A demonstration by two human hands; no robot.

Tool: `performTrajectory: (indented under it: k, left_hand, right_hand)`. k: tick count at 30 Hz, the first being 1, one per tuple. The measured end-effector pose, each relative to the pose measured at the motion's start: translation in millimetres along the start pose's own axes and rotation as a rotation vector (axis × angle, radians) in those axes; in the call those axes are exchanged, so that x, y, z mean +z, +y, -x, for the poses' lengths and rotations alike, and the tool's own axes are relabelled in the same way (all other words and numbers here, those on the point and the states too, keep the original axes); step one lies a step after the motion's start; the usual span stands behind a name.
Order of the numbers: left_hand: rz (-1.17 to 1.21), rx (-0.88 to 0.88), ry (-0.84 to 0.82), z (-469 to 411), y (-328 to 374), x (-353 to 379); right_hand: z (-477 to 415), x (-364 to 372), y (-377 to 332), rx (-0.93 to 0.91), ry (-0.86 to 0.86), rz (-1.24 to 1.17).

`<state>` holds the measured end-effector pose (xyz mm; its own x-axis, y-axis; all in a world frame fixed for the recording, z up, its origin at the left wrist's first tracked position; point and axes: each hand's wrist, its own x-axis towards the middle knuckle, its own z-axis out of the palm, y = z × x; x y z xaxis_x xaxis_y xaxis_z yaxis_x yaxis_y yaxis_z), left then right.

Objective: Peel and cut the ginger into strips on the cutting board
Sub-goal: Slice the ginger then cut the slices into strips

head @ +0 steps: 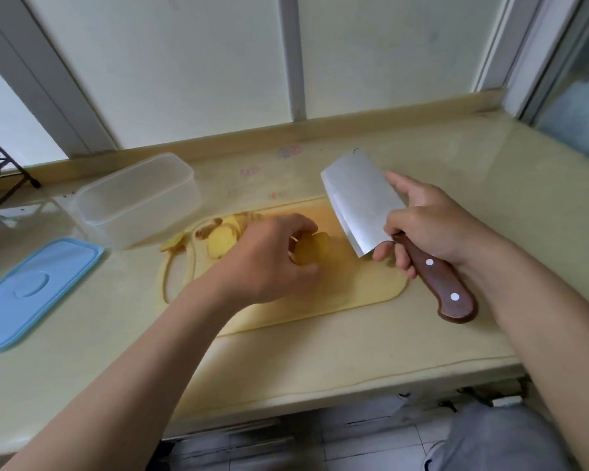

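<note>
A pale yellow cutting board [354, 294] lies on the counter. My left hand [269, 260] pinches a few peeled ginger slices [312, 251] near the board's middle. More slices [220, 243] and brown peel scraps [208, 229] lie at the board's far left corner. One ginger piece [174, 244] sits just off the board's left edge. My right hand [429, 226] grips a cleaver [361, 202] by its brown wooden handle [439, 283], forefinger along the blade. The blade is lifted above the board's right part, to the right of the slices.
A clear plastic container [136, 202] stands left of the board, its blue lid [31, 294] lying nearer on the counter. A dark metal rack [0, 185] is at the far left. The counter's front edge [320, 392] runs below the board; windows are behind.
</note>
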<state>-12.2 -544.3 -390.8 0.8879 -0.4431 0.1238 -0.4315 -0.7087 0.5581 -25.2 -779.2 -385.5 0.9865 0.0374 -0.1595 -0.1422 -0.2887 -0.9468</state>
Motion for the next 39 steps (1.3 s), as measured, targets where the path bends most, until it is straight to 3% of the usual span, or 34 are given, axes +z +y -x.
performTrajectory:
  k: [6,16,27,30,35,39]
  left_hand:
    - [-0.114,-0.004,0.056,-21,12,14]
    - [-0.300,-0.074,0.091,-11,-24,-56]
    - [-0.309,-0.183,0.047,5,-42,-50]
    - [-0.393,-0.016,0.161,9,-23,-35]
    - [-0.267,0.299,-0.034,2,-7,8]
    - [-0.230,0.349,-0.004,-11,-9,22]
  right_hand:
    - [7,-19,9,0.023,0.021,0.011]
    - [1,-18,17,0.015,-0.028,-0.032]
    - [10,-13,7,0.050,-0.041,-0.045]
    - [13,-12,4,0.062,-0.037,-0.035]
    - [21,-13,-1,0.079,0.003,0.081]
    - [31,-14,-9,0.110,-0.019,0.207]
